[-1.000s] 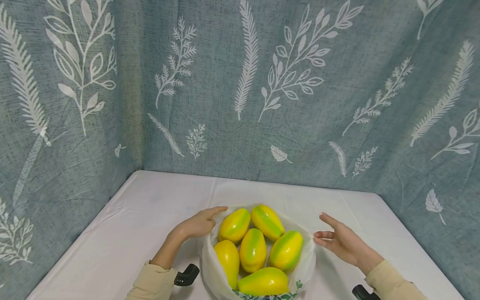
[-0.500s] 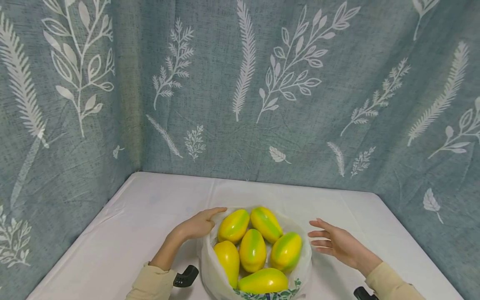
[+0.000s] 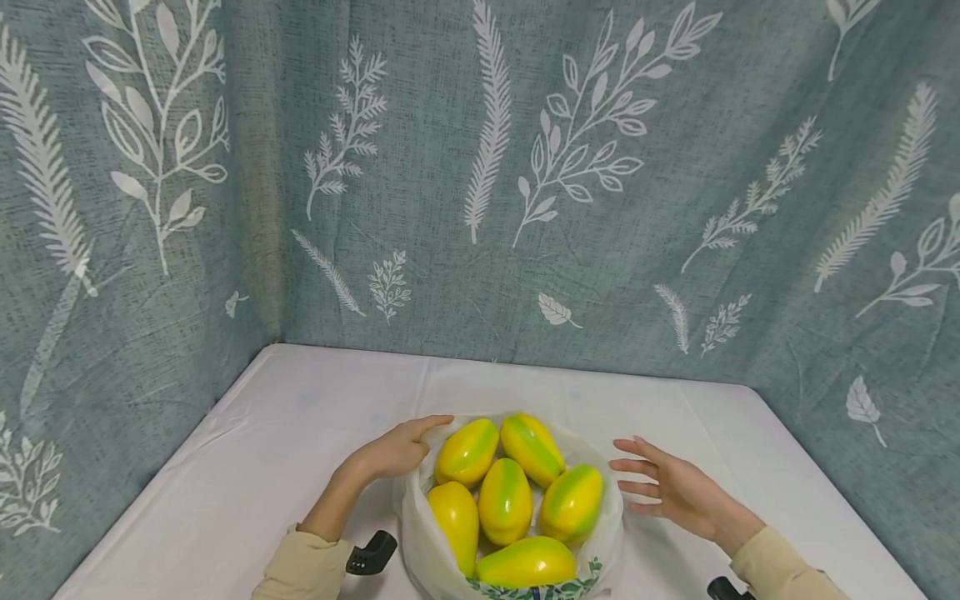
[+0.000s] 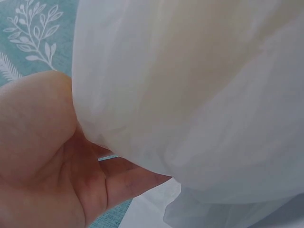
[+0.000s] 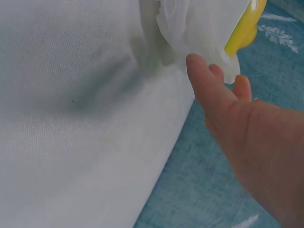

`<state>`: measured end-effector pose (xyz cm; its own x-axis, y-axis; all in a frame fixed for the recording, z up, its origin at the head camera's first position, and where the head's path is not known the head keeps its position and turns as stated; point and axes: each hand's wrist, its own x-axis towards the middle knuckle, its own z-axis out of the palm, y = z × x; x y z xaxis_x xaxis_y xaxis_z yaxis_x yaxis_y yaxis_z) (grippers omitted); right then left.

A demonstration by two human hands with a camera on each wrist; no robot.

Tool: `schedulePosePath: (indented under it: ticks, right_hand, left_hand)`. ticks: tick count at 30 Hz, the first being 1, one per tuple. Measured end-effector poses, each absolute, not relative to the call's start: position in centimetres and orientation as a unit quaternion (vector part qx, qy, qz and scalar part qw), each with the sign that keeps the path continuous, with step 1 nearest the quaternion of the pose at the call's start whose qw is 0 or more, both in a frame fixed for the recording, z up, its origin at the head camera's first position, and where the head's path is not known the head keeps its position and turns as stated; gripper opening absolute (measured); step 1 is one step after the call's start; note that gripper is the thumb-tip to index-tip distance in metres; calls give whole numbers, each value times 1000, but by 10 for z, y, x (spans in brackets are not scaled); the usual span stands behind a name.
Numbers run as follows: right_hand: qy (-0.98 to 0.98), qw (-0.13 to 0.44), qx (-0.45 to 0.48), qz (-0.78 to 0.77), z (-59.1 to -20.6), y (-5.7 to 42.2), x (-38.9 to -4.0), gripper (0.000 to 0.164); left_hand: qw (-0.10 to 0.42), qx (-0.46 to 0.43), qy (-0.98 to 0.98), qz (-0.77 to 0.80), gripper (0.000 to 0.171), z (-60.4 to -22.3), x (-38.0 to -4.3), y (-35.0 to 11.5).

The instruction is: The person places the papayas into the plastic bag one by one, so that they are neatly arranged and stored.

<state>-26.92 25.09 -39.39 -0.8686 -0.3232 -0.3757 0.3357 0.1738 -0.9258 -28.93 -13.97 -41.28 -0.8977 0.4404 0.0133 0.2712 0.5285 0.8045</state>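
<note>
1. The left hand (image 3: 393, 452) lay flat against the bag (image 3: 427, 542), fingers straight.
2. The right hand (image 3: 675, 492) was spread, just beside the bag, not touching.
3. The bag sat on the table (image 3: 300, 433), full of mangoes (image 3: 506, 500).
4. Best to press both sides evenly, so no fruit rolls out.

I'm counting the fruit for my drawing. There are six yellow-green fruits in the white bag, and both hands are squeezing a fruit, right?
Not quite. Six yellow-green fruits do sit in the white bag, but neither hand squeezes one. The head view shows the left hand resting against the bag's rim and the right hand open beside the bag, fingers spread.
</note>
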Motion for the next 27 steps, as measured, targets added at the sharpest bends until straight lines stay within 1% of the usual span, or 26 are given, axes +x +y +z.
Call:
schedulePosePath:
  ticks: [6,14,21,27]
  right_hand:
    - [724,271,-16,-634,-396,248,-270,78]
    - [735,238,-49,-633,-397,248,-271,73]
    - [734,258,-54,-626,-401,247,-275,71]
    - [736,246,-58,-628,-404,249,-275,71]
  left_hand:
    - [96,203,870,440,55,-414,-290,-140]
    - [98,199,868,444,55,-414,-289,-140]
    - [95,201,870,441,55,-415,-290,-140]
    - [93,207,869,439,55,-416,-290,-141]
